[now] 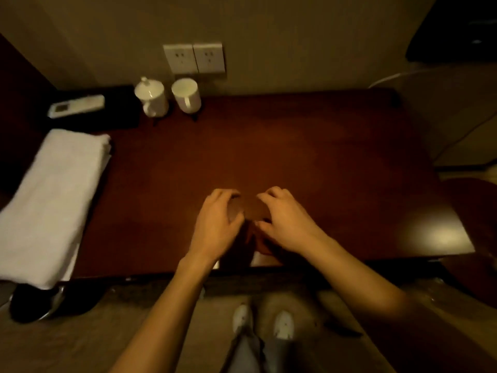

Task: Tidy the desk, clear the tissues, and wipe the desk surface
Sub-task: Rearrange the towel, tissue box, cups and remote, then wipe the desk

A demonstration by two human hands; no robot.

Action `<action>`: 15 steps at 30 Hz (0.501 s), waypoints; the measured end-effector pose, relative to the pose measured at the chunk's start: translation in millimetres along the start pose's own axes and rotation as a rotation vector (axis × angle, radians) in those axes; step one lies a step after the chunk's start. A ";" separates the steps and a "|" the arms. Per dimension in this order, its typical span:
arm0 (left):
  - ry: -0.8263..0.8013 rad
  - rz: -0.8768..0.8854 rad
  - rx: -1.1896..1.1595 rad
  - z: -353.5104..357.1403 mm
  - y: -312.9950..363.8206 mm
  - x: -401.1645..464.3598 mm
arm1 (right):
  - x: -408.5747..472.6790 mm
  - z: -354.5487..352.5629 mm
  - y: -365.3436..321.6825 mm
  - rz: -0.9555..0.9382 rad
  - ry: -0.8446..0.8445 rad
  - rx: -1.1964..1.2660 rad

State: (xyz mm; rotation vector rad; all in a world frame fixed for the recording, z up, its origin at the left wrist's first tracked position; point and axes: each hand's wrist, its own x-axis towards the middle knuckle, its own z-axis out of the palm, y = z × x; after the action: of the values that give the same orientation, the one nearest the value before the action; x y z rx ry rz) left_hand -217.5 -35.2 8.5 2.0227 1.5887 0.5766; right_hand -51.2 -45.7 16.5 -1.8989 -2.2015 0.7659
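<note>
Near the front edge of the dark reddish-brown bench [309,146], both hands hover close together over the wood. The left hand [217,224] has its fingers [228,195] curled, thumb and forefinger apart, and the right hand [285,222] mirrors it, fingers [271,193] bent inward toward the other hand. Between them sits something small and brownish, blurred and nearly the colour of the bench; I cannot tell what it is, nor whether either hand actually grips it.

Along the left end of the bench lies a folded white towel [53,200], long and thick, its near end hanging past the front edge. Behind it, on a black tray or box [113,111], rests a white remote control [76,106]. Just beside that, at the back against the wall, stand a white lidded cup [152,98] and a white mug [187,95], close together but not touching. Two white wall sockets [195,58] sit side by side above them.

No tissues can be made out on the bench surface. Below the bench, on the floor, a pair of white shoes [262,320] shows, and a dark round object [40,302] sits under the towel's near end.
</note>
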 end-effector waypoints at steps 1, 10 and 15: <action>-0.055 -0.010 0.049 17.8 -11.1 -4.3 | 2.9 15.9 4.0 0.010 -0.016 -0.006; -0.190 -0.058 0.195 100.3 -54.3 -26.5 | 11.7 118.5 20.6 0.093 0.009 -0.065; -0.202 0.052 0.108 92.0 -46.1 19.4 | 44.2 85.0 27.5 0.198 0.003 0.046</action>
State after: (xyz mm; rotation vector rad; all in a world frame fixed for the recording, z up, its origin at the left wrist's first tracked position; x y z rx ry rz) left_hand -192.3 -18.8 -91.8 2.1325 1.4786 0.2988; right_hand -71.2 -25.7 -79.1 -2.1154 -1.9963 0.8344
